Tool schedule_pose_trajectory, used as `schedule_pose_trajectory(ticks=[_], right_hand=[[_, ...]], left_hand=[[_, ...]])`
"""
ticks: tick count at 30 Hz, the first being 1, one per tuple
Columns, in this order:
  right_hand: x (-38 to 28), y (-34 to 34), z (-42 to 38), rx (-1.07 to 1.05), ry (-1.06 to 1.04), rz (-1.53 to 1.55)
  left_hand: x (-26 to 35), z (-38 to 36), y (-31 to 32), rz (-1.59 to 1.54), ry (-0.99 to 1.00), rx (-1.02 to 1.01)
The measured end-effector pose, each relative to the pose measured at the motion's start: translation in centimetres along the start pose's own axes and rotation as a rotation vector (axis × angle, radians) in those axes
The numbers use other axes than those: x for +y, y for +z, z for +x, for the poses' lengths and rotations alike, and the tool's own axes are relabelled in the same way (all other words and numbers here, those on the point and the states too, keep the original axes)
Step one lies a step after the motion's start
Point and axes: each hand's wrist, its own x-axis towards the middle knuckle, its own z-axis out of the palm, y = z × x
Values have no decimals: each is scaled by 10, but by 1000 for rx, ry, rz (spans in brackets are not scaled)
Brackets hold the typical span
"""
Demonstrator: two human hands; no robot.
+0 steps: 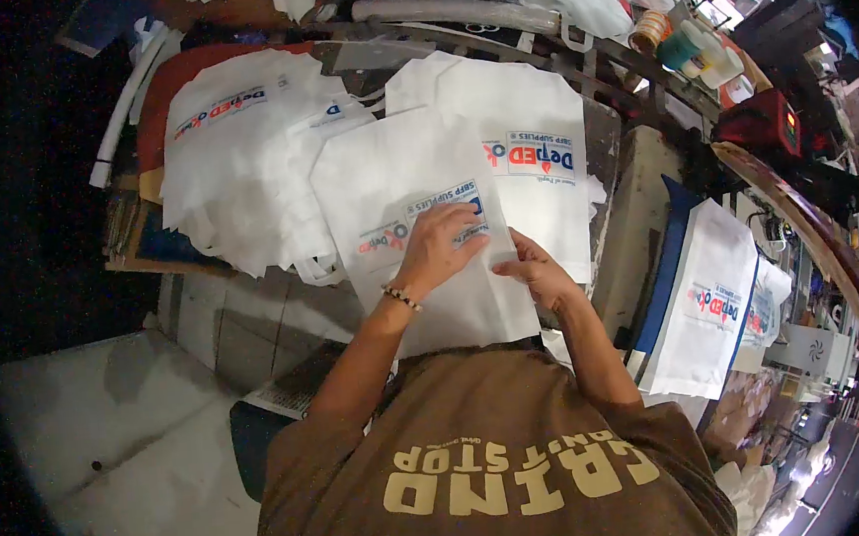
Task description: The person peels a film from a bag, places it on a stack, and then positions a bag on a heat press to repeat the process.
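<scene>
A white non-woven bag (393, 166) with a blue and red printed logo lies on top of the work surface in front of me. My left hand (438, 247), with a beaded bracelet at the wrist, rests on the bag's printed area with fingers curled into the fabric. My right hand (541, 272) pinches the bag's right edge beside it. Both hands are close together near the bag's lower half. My brown shirt (483, 463) fills the bottom of the view.
A loose pile of the same white bags (232, 152) lies to the left, another bag (528, 112) just behind. Finished bags stand upright (706, 298) at the right. Tape rolls (654, 28) and a red machine (763, 125) sit far right. Grey floor (133, 438) lies lower left.
</scene>
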Motion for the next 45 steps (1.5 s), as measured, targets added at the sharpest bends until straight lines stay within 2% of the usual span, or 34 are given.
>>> schedule_pose_trajectory(ticks=[2, 7, 9, 10, 12, 18, 21, 28, 31, 33, 34, 36, 42, 45], right_hand=[[-1, 0, -2, -4, 97, 94], [14, -4, -1, 45, 104, 123], [11, 0, -3, 52, 101, 118], [8, 2, -4, 33, 87, 127], [2, 5, -5, 15, 74, 135], [-2, 5, -7, 37, 73, 106], [-2, 5, -9, 98, 118, 124], [-1, 1, -8, 78, 111, 108], [-1, 2, -6, 80, 96, 110], [2, 0, -7, 93, 88, 113], [4, -1, -5, 99, 100, 112], [8, -5, -6, 108, 119, 109], [8, -3, -5, 91, 101, 125], [-1, 2, -8, 153, 138, 111]], left_hand=[[-3, 2, 0, -25, -21, -19], [-4, 5, 3, -50, 5, -8], [-6, 3, 6, -153, -129, -39], [-9, 3, 8, -154, -132, -40], [-20, 6, 9, -242, -336, -29], [-29, 12, 0, -211, -320, 104], [-35, 16, -3, -152, -243, 47], [-59, 19, -10, -178, -268, 12], [-65, 24, -14, -137, -194, 71], [-60, 26, -15, -199, -354, 68], [-65, 28, -15, -199, -352, 68], [-79, 28, -13, -45, -243, 158], [-81, 34, -31, -73, -274, 67], [-89, 38, -35, -40, -223, 134]])
